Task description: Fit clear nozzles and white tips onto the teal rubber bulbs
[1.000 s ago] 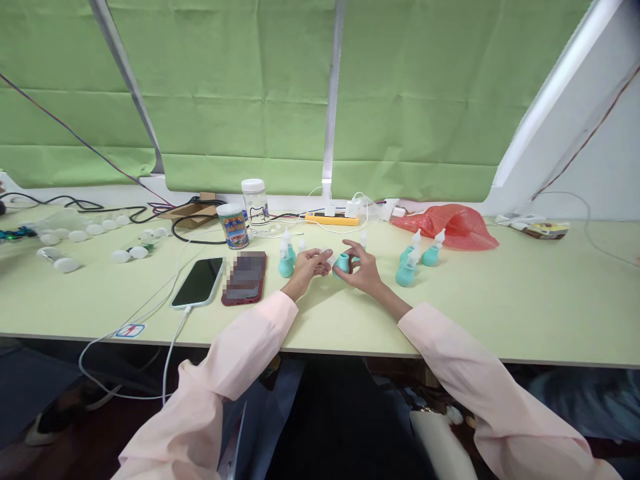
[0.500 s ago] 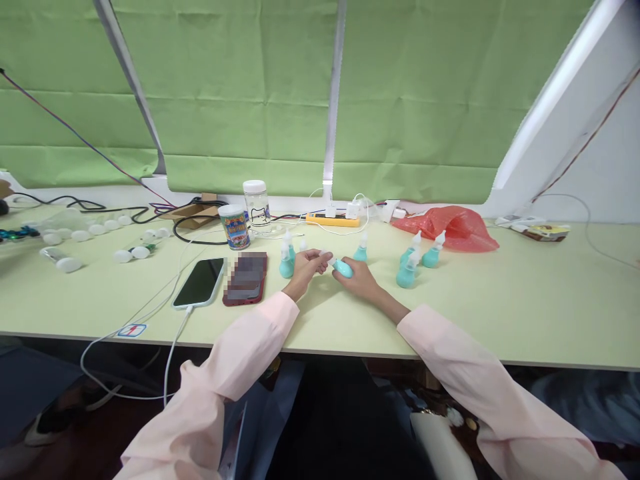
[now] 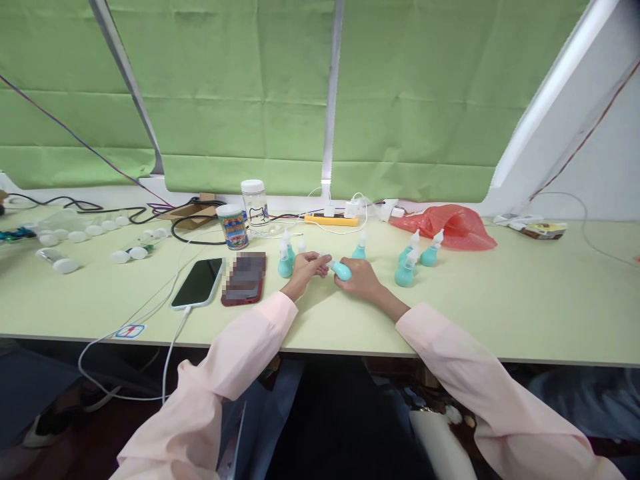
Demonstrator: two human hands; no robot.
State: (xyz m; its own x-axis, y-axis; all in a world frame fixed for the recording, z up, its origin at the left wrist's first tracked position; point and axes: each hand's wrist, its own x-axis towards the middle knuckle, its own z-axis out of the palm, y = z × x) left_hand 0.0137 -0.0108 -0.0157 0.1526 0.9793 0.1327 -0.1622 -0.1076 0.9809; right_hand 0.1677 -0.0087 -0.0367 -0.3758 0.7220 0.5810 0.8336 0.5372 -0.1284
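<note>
Above the middle of the table, a teal squeeze-bulb nasal aspirator (image 3: 342, 270) lies between my two hands, its clear tip pointing left. My left hand (image 3: 309, 268) pinches that tip, which its fingers partly cover. The fingers of my right hand (image 3: 359, 277) are closed round the right side of the bulb. Similar nasal aspirators stand upright close by: a teal one (image 3: 285, 267) just left of my left hand, one (image 3: 359, 252) behind my right hand, and a group (image 3: 404, 275) farther right.
A dark phone (image 3: 198, 283) on a white cable and a red-cased phone (image 3: 244, 280) lie on the left. Behind them stand a printed canister (image 3: 233, 228) and a clear jar (image 3: 256, 208). A yellow power strip (image 3: 332, 220) and red plastic bag (image 3: 445, 228) lie along the back.
Both hands keep their hold on the nasal aspirator. The bulb is turned slightly, and the left fingers have shifted a little over the tip. The whole view has moved slightly.
</note>
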